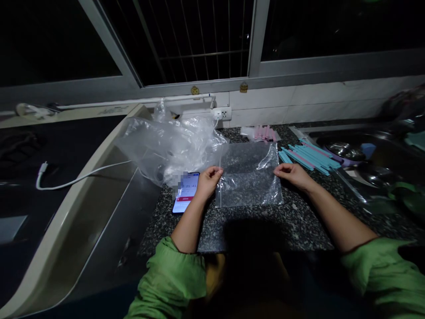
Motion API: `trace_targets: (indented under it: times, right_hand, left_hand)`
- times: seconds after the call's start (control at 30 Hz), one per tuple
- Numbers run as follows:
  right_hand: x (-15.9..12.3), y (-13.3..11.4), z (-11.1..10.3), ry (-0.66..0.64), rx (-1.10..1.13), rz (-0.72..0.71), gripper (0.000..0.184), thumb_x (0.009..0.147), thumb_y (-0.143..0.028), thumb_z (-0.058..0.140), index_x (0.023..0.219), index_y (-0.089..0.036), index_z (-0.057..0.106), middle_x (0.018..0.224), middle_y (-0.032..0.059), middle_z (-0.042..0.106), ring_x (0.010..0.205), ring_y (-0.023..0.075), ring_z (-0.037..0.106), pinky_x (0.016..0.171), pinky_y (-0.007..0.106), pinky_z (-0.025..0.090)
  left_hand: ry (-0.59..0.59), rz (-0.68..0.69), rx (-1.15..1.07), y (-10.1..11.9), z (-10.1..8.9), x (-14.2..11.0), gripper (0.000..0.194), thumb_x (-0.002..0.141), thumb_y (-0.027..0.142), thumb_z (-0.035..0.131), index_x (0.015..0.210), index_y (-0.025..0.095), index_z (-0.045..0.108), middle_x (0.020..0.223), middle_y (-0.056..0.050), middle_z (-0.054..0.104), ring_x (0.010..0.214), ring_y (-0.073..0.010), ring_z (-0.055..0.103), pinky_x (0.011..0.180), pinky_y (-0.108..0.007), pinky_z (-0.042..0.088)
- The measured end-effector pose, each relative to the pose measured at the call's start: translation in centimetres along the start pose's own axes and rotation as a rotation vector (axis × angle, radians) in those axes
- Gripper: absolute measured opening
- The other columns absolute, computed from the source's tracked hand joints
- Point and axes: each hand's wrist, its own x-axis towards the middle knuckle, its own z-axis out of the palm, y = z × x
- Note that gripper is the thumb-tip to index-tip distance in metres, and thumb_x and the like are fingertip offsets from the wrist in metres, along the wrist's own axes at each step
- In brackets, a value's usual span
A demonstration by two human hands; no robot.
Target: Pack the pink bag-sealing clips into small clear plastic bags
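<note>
A clear plastic bag lies flat on the speckled granite counter in front of me. My left hand pinches the bag's left edge, fingers closed on the plastic. At the opposite side my right hand grips the bag's right edge the same way. Both arms wear green sleeves. A pile of blue and pink strips lies just beyond my right hand.
A phone with a lit screen lies left of my left hand. Behind it is a heap of crumpled clear plastic. Pink strips lie near the wall socket. A sink with metal bowls is at right; a white cable at left.
</note>
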Motion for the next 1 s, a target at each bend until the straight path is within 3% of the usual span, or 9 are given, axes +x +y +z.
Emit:
trace_targets:
  times: [0.27, 0.43, 0.7, 0.83, 1.0]
  right_hand:
    - [0.2, 0.4, -0.1, 0.009, 0.049, -0.033, 0.036, 0.051, -0.050, 0.071, 0.063, -0.020, 0.055, 0.056, -0.0038, 0.050, 0.054, 0.0104, 0.044, 0.058, 0.026, 0.036]
    - [0.3, 0.4, -0.1, 0.030, 0.104, -0.057, 0.035, 0.047, -0.044, 0.072, 0.063, -0.020, 0.053, 0.062, -0.0029, 0.052, 0.060, 0.0121, 0.048, 0.062, 0.027, 0.038]
    - [0.1, 0.2, -0.7, -0.062, 0.053, -0.045, 0.032, 0.053, -0.046, 0.070, 0.063, -0.020, 0.055, 0.059, -0.0024, 0.054, 0.056, 0.0114, 0.047, 0.058, 0.026, 0.038]
    - [0.1, 0.3, -1.2, -0.072, 0.068, -0.005, 0.034, 0.055, -0.049, 0.068, 0.071, -0.020, 0.060, 0.066, -0.0003, 0.062, 0.060, 0.0126, 0.052, 0.061, 0.027, 0.040]
    - [-0.1, 0.1, -0.9, -0.100, 0.058, 0.069, 0.042, 0.061, -0.057, 0.062, 0.078, -0.019, 0.064, 0.067, 0.0017, 0.065, 0.050, 0.0096, 0.046, 0.052, 0.025, 0.036]
  left_hand:
    - [-0.033, 0.009, -0.029, 0.2, 0.0, 0.1, 0.009, 0.065, 0.019, 0.058, 0.070, 0.015, 0.064, 0.066, 0.001, 0.063, 0.065, -0.0119, 0.055, 0.067, -0.023, 0.041]
    - [-0.008, 0.016, -0.044, 0.5, 0.0, 0.1, 0.008, 0.063, 0.017, 0.058, 0.068, 0.016, 0.064, 0.069, 0.001, 0.065, 0.070, -0.0127, 0.056, 0.070, -0.024, 0.043]
    - [-0.054, -0.059, -0.055, 0.6, -0.2, -0.3, 0.009, 0.061, 0.017, 0.053, 0.059, 0.016, 0.061, 0.057, 0.003, 0.056, 0.049, -0.0084, 0.043, 0.049, -0.020, 0.032]
    - [-0.075, 0.000, -0.005, 0.8, -0.2, -0.4, 0.012, 0.062, 0.016, 0.050, 0.057, 0.017, 0.060, 0.060, 0.002, 0.056, 0.053, -0.0094, 0.044, 0.054, -0.021, 0.035]
    - [-0.104, 0.142, 0.039, 1.2, -0.1, -0.6, 0.015, 0.062, 0.011, 0.049, 0.054, 0.018, 0.060, 0.067, 0.000, 0.057, 0.071, -0.0136, 0.053, 0.071, -0.025, 0.040]
